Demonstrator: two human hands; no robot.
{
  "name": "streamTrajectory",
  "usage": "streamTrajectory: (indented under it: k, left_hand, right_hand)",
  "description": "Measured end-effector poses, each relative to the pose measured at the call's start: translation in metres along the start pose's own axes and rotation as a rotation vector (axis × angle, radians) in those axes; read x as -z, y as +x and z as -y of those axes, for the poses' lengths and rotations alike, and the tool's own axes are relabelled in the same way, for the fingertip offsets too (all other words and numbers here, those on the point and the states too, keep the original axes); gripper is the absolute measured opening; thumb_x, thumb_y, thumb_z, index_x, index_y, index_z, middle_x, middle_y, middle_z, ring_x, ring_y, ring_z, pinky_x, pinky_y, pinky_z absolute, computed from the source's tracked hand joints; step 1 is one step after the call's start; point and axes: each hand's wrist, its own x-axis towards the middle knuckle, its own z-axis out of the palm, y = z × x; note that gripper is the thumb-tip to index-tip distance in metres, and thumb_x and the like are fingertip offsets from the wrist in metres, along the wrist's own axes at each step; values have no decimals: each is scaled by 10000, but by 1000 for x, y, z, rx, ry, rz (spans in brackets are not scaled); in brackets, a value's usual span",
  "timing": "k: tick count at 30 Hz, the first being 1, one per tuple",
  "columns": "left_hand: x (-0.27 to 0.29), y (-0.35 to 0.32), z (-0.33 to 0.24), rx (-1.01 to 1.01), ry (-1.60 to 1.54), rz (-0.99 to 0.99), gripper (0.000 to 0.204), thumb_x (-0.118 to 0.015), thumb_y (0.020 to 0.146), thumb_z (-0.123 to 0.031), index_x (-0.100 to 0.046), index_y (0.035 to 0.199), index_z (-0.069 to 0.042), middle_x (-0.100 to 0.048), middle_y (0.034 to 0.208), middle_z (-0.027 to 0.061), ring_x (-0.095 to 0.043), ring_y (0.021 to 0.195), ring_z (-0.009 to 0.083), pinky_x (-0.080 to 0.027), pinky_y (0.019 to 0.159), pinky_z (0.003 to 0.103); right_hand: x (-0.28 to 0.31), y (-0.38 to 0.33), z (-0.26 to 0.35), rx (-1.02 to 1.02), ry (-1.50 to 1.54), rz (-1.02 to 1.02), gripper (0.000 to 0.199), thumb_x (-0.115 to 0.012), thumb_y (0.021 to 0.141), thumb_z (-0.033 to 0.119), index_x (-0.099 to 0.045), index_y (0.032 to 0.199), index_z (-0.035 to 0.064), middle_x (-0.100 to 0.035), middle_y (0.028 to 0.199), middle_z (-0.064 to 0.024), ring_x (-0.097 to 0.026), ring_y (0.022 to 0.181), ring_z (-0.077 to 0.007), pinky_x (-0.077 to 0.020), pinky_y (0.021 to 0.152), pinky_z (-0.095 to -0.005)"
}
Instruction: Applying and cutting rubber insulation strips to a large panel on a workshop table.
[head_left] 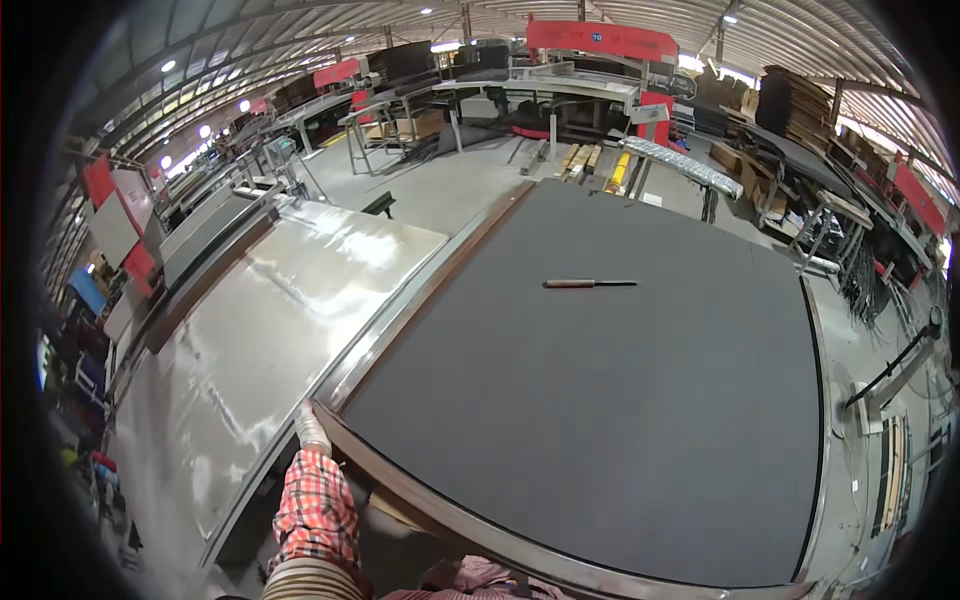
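Dark grey rectangular panel [600, 400] in a brown-and-silver frame [400, 487], lying flat beside a shiny silver sheet [290, 320].
At the frame's near-left corner is the left hand [312, 428], pale-gloved below a red plaid sleeve [315, 505]; its fingertips are hidden, so I cannot tell whether it grips. The right hand is out of view. A slim brown-handled tool [590, 284] lies loose on the panel: tilting might slide it and scratch the surface; pushing one corner might skew the frame.
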Motion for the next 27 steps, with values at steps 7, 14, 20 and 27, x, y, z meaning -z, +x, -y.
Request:
streamTrajectory:
  k: [7, 14, 20, 27]
  left_hand:
    - [-141, 85, 30, -195, -29, -180, 458, -491, 862, -439, -566, 1093, -51, -607, 1035, 91, -580, 941, 240, -465, 861, 355]
    - [-244, 109, 17, -9, -195, -46, 520, -497, 850, -452, -568, 1091, 3, -591, 1016, 114, -557, 908, 236, -451, 823, 355]
    - [-300, 150, 30, 22, -424, 213, 563, -500, 860, -485, -509, 1192, -30, -570, 1113, 116, -550, 995, 258, -432, 904, 366]
    - [-397, 223, 56, -46, -207, -38, 547, -438, 870, -485, -539, 1161, -33, -587, 1051, 105, -572, 916, 245, -462, 835, 356]
  right_hand:
    - [-71, 93, 70, 2, -3, -5, 596, -571, 865, 412, -417, 1259, -8, -532, 1199, -196, -538, 1076, -304, -450, 873, -387]
    - [-118, 163, 118, -5, 1, -24, 605, -571, 867, 402, -386, 1284, 4, -514, 1219, -194, -533, 1079, -303, -452, 870, -388]
    - [-154, 215, 153, -20, 3, -42, 616, -571, 869, 394, -360, 1306, 15, -500, 1236, -193, -528, 1082, -303, -455, 868, -388]
    - [-184, 280, 181, -44, -10, -41, 631, -572, 871, 384, -328, 1331, 27, -482, 1256, -192, -523, 1086, -302, -457, 866, -389]
